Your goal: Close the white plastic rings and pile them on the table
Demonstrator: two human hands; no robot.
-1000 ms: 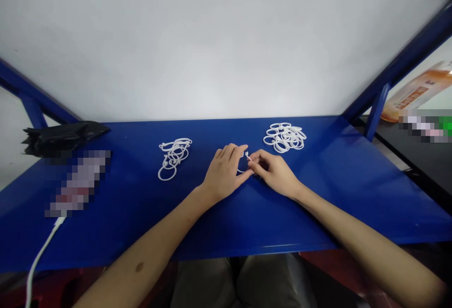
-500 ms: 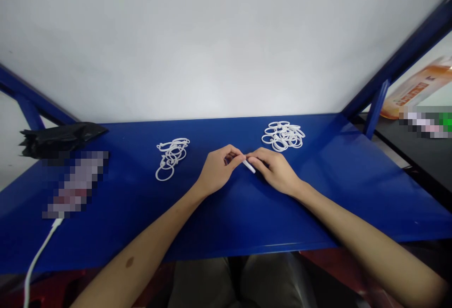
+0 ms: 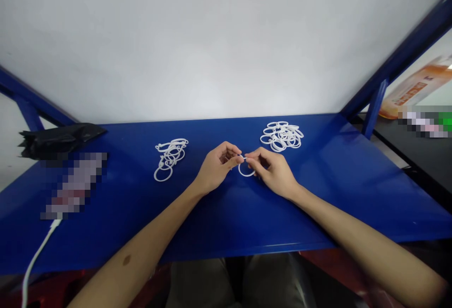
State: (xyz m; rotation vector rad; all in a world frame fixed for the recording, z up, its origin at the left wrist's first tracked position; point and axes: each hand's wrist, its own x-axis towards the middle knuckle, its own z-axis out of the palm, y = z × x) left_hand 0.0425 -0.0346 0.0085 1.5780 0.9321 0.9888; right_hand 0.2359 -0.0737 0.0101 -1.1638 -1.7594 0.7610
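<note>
Between my two hands is a white ring, its round loop hanging toward me over the blue table. My left hand pinches the ring's upper edge with thumb and fingertips. From the other side my right hand grips the same edge, fingers closed and partly covering the loop. Whatever lies right between the fingertips is too small to make out. To the left is a loose group of white rings with small knobs on them. Beyond my right hand sits a denser pile of white rings.
A black plastic bag lies at the far left, behind a blurred-out object with a white cable. Blue frame bars rise on both sides. On the right, a dark surface holds an orange-and-white package.
The white ring, seen edge-on before, has turned so its round loop shows. My fingers have shifted slightly while staying on it; both groups of rings lie as before.
</note>
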